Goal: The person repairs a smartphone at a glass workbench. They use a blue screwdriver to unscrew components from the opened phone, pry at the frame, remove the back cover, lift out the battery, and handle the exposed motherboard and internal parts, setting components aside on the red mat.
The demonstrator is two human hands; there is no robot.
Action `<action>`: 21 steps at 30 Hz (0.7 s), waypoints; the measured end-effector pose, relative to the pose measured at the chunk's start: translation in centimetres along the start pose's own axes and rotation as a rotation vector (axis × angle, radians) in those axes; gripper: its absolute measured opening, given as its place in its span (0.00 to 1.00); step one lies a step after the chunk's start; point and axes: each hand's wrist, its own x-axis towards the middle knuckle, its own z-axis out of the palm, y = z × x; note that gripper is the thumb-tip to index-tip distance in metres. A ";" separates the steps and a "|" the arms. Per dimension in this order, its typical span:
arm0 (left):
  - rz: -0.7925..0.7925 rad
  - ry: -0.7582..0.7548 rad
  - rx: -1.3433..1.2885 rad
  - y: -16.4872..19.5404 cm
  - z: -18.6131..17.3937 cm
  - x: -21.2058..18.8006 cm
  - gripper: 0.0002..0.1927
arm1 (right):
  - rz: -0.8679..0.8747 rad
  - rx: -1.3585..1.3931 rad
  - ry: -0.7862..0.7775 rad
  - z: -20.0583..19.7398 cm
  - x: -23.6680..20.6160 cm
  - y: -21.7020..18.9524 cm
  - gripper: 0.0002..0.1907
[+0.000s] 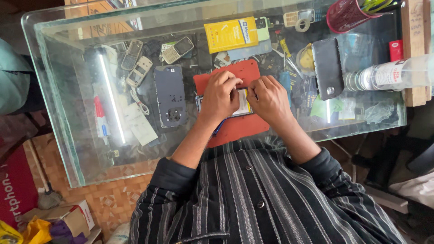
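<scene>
- Glass counter (58, 113) carries everything; a lit tube lamp (111, 97) shows beneath the pane at the 9 o'clock side.
- Three old keypad phones (138, 63) lie at 10 o'clock from the hands, with a fourth (177, 49) just right of them.
- A grey phone back cover (170, 96) lies flat just left of the left hand.
- A red mat (235, 129) sits at the centre; on it lies a phone (243, 105), mostly hidden by both hands.
- Left hand (220, 96) rests on the phone's left part, fingers curled down and pressing its top edge.
- Right hand (270, 100) covers the phone's right end, fingers bent tight, tips meeting the left hand's at the phone's upper edge; whether they pinch some small part, I cannot tell.
- A yellow box (230, 34) lies at 12 o'clock from the hands.
- A dark phone (327, 68) lies face down at 2 o'clock.
- A red mesh cup (346, 14) stands at the far right corner.
- A clear bottle (384, 76) lies on its side at 3 o'clock.
</scene>
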 end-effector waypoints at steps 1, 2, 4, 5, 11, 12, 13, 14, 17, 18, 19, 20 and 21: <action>-0.003 0.001 -0.002 -0.1 0.0 0.0 0.11 | 0.015 -0.066 -0.016 0.3 0.0 0.0 0.04; -0.005 0.003 -0.004 -0.1 0.0 0.0 0.11 | 0.030 -0.134 -0.032 0.7 0.0 0.0 0.05; -0.007 0.000 -0.006 -0.1 0.0 -0.1 0.11 | 0.083 -0.215 -0.087 1.3 0.2 0.3 0.07; -0.006 -0.004 -0.006 -0.1 0.0 -0.1 0.11 | 0.122 -0.229 -0.126 1.5 0.3 0.6 0.08; -0.003 -0.022 -0.014 0.1 -0.3 -0.1 0.11 | 0.128 -0.274 -0.260 2.4 1.1 2.3 0.11; 0.000 -0.024 -0.015 0.1 -0.3 -0.1 0.11 | 0.109 -0.280 -0.249 2.5 1.1 2.4 0.11; 0.008 -0.021 -0.008 0.0 -0.3 0.0 0.11 | 0.109 -0.262 -0.274 2.5 1.1 2.6 0.12; 0.016 -0.017 0.000 0.0 -0.3 0.0 0.12 | 0.109 -0.243 -0.299 2.6 1.0 2.7 0.12; 0.021 -0.030 0.015 0.0 -0.3 0.1 0.13 | 0.045 -0.214 -0.307 2.5 0.8 3.2 0.12; 0.020 -0.040 0.018 0.0 -0.4 0.1 0.13 | 0.016 -0.208 -0.299 2.4 0.7 3.3 0.11; 0.018 -0.045 0.018 0.1 -0.5 0.2 0.13 | 0.005 -0.158 -0.283 2.1 0.7 3.4 0.11; 0.018 -0.049 0.018 0.2 -0.6 0.2 0.13 | -0.006 -0.109 -0.266 1.8 0.5 3.6 0.12; 0.017 -0.054 0.017 0.3 -0.8 0.3 0.13 | -0.017 -0.059 -0.249 1.4 0.4 3.6 0.12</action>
